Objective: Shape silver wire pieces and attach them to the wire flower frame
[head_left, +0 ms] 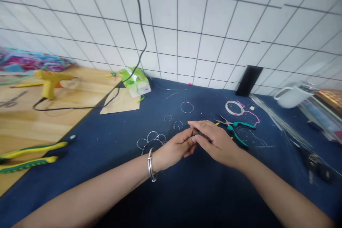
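Note:
My left hand (176, 148), with a silver bangle (151, 165) on the wrist, meets my right hand (213, 140) over the dark blue cloth. Both are closed around a small dark brown rod-like object (202, 135), mostly covered by the fingers. A thin wire end seems to stick out at the fingertips. Beside my left wrist lies a flower-shaped wire piece (153, 139) with several loops. Just beyond the hands are a small bent wire arc (178, 125) and a wire ring (187, 107). Teal-handled pliers (236, 127) rest open-jawed right of my right hand.
A coil of pale wire (234, 108) and loose straight wires (280, 121) lie to the right, near a white mug (291, 96). Left are large yellow-green handled pliers (34, 155), a yellow glue gun (50, 83) with its cord, and a green-white packet (135, 81). A tiled wall stands behind.

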The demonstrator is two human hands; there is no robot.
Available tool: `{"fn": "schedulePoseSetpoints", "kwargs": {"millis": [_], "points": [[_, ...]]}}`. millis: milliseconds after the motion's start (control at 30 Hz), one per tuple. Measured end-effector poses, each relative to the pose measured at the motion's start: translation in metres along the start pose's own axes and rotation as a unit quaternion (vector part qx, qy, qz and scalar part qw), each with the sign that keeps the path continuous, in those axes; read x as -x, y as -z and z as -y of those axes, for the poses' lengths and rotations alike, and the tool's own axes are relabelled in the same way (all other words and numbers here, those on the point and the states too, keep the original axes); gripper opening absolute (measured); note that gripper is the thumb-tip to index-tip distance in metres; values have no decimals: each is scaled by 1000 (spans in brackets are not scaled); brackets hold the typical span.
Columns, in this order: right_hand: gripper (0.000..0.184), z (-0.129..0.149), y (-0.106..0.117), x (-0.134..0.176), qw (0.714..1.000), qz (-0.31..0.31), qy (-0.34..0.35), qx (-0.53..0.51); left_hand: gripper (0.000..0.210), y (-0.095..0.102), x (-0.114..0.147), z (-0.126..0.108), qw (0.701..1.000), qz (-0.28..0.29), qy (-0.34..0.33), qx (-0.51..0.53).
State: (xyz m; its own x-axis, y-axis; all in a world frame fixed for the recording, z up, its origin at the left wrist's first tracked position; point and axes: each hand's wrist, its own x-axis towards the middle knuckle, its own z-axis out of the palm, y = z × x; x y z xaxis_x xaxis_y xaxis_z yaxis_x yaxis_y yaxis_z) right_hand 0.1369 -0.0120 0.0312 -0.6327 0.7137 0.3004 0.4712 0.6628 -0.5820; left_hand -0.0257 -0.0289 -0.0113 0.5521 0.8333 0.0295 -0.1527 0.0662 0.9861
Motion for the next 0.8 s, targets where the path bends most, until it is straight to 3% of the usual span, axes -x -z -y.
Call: {"fn": "schedulePoseSetpoints", "kwargs": {"millis": [100,167,300,400,500,600,800], "points": [[45,-6,-9,-5,997,-62,-18,-33,21,14,-4,-3,998,-19,-35,-46],[45,-13,-15,-6,993,-98,-31,-49,20,31,-8,-9,993,-64,-69,-78],[35,-30,-27,-1,996,-74,-35,-33,14,81,-19,-16,953,-216,-162,-141],[32,-38,-35,2,999,-49,-7,-5,13,119,-26,-9,928,-265,-184,-187],[32,-41,-40,4,999,-27,23,11,12,142,-27,6,931,-243,-152,-225],[30,-41,-41,4,999,-14,33,16,13,151,-24,15,939,-215,-119,-240],[28,-42,-44,6,999,11,42,26,17,164,-11,10,952,-161,-73,-248]]}}
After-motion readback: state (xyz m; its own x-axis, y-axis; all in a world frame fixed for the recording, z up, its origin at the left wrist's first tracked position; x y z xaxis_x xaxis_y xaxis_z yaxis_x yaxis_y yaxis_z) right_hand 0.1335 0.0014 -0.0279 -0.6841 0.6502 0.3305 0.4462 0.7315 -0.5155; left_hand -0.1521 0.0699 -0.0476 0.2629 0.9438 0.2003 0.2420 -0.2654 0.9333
